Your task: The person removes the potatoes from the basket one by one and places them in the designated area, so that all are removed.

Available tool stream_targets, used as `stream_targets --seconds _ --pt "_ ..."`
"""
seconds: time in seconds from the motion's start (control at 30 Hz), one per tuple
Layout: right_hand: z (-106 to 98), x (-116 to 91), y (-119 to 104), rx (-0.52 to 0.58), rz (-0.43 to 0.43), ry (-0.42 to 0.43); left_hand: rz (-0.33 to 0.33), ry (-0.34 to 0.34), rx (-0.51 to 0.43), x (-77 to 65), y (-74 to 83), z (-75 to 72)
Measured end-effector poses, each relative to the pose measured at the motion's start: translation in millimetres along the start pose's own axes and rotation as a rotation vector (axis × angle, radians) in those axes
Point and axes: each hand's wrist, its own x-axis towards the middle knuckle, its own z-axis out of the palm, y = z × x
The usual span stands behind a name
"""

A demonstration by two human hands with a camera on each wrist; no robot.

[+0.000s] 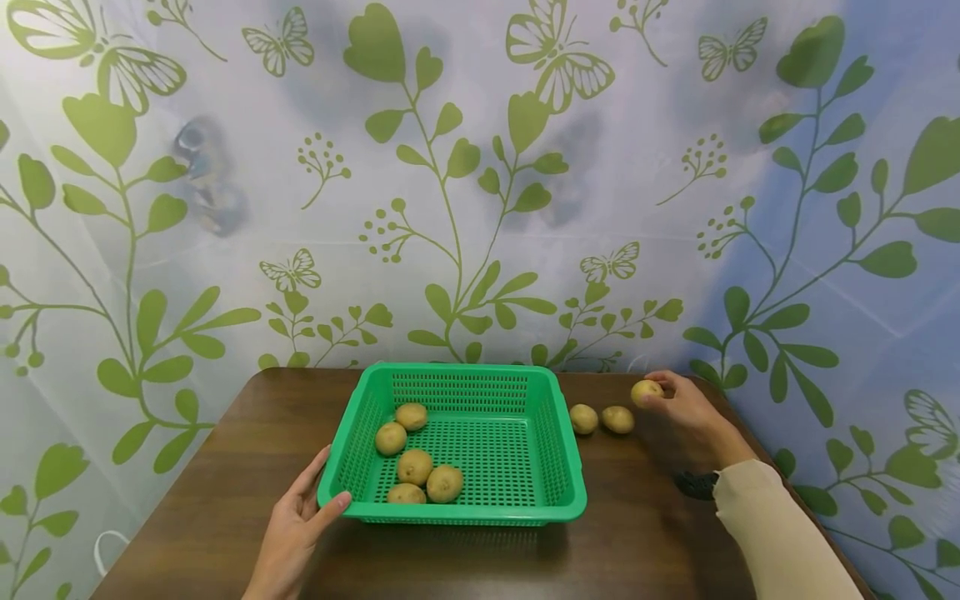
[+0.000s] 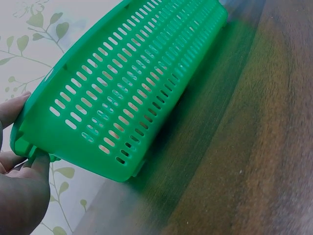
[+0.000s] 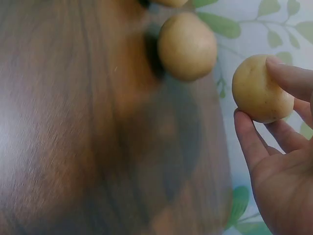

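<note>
A green plastic basket with slotted walls stands on the brown table, several potatoes lying in its left half. My left hand grips its near left corner, thumb over the rim and fingers beneath; the left wrist view shows this hold on the basket up close. At the far right of the table, my right hand pinches a potato between thumb and fingertips. Two more potatoes lie side by side between the basket and that hand.
The wooden table ends at a patterned curtain behind it and along the right. A dark object sits by the right wrist. A white loop shows off the table's left edge.
</note>
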Motion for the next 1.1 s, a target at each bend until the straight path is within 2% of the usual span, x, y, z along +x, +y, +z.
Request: stream_targets --seconds 0.3,0.57,0.7,0.83,0.97,1.1 --pt "1 -6 32 -0.08 0.007 0.036 -0.01 -0.005 -0.005 0.7 -0.1 1.1" --pt "10 -10 48 -0.098 0.082 0.079 0.001 -0.005 -0.006 0.7 0.3 2.0" --pt "14 -10 51 -0.126 0.054 0.096 0.003 -0.003 -0.004 -0.1 0.0 1.6" --pt "18 -8 51 -0.114 0.013 0.062 0.016 -0.001 0.001 -0.5 -0.2 0.9" --pt "19 -8 51 -0.09 0.031 0.012 0.022 -0.005 -0.003 -0.5 -0.2 0.4" --pt "20 -9 51 -0.094 0.03 0.0 0.014 -0.008 -0.01 0.1 -0.7 0.4"
